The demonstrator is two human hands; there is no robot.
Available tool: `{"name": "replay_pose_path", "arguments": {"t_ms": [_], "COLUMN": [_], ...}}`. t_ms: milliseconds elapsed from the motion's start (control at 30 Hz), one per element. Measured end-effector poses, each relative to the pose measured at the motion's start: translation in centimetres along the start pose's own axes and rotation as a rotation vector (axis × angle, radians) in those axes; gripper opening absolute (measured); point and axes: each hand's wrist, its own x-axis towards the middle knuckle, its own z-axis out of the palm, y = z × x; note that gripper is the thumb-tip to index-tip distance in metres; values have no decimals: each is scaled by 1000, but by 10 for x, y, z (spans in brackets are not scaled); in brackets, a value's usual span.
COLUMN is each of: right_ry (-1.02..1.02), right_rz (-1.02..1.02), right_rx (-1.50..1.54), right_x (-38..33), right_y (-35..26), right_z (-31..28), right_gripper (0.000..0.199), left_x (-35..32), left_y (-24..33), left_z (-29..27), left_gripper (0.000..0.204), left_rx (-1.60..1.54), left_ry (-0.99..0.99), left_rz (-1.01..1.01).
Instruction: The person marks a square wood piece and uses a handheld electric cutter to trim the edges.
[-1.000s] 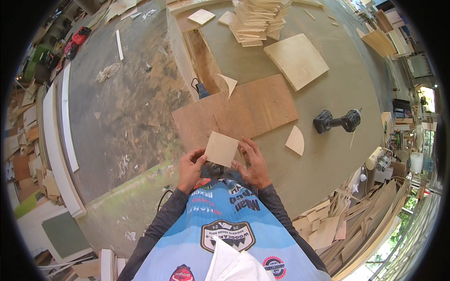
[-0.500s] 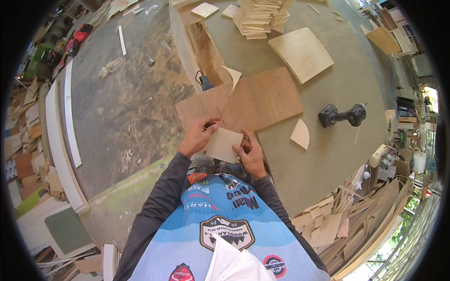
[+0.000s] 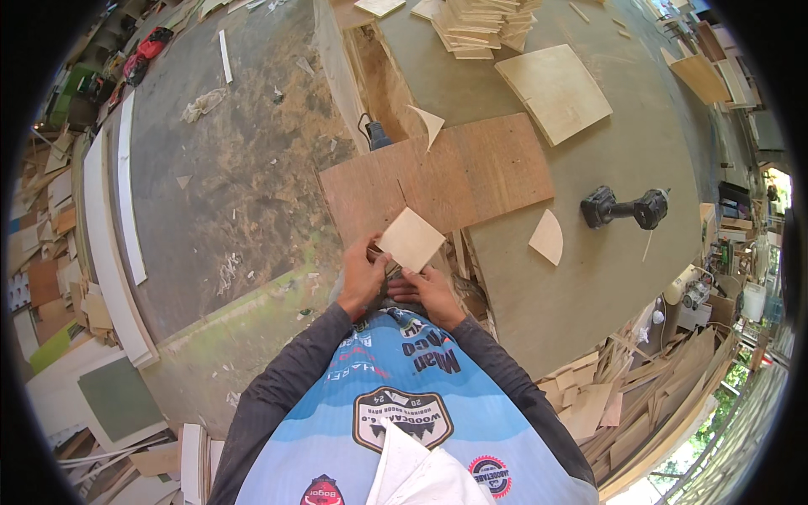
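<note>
Between my hands I hold a small square of pale plywood [image 3: 411,241], turned cornerwise over the near edge of a reddish-brown plywood board [image 3: 471,172]. My left hand [image 3: 364,275] grips its left corner, thumb on the face and fingers partly hidden behind. The bottom corner is pinched by my right hand [image 3: 427,293], with its thumb on the near edge. A thin dark slit runs in the board just beyond the square. Across the board's far edge lies a curved pale offcut [image 3: 429,124]. The end of a dark corded power tool [image 3: 378,135] shows behind the board.
Right of the board are a quarter-round wood piece [image 3: 547,237] and a black cordless drill [image 3: 624,208] on its side. Farther off lie a large pale plywood square [image 3: 555,91] and a stack of thin plywood pieces [image 3: 488,23]. Sawdust covers the left tabletop [image 3: 252,160]. Scrap wood [image 3: 656,404] is heaped at lower right.
The small plywood square has turned cornerwise and risen over the board's edge. My right hand has shifted from its right side to its bottom corner; my left keeps hold.
</note>
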Motion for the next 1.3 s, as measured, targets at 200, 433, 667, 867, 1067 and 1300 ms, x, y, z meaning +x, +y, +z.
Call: {"name": "replay_pose_path", "arguments": {"t_ms": [200,433,667,867,1067,1300], "right_ry": [374,307,145,148,156,145], "right_rz": [-432,-1030,-1079,-1086,-1155,-1162], "right_rx": [-689,-1210,-1372,-1295,-1330,-1368], "right_x": [3,5,46,42,41,46], "right_y": [-1,-47,-52,-46,-41,-43], "right_z": [-25,-36,-71,-61,-57,-59], "right_gripper": [35,44,37,32,32,36], "left_x": [5,8,2,11,23,24], "left_y": [10,10,26,15,15,9], "left_z": [-13,-7,-21,-22,-34,-40], "left_gripper": [31,46,85,83,83,86], "left_rx": [186,331,508,533,563,550], "left_ry": [142,98,-143,-170,-191,-187], "left_rz": [68,222,459,452,504,508]}}
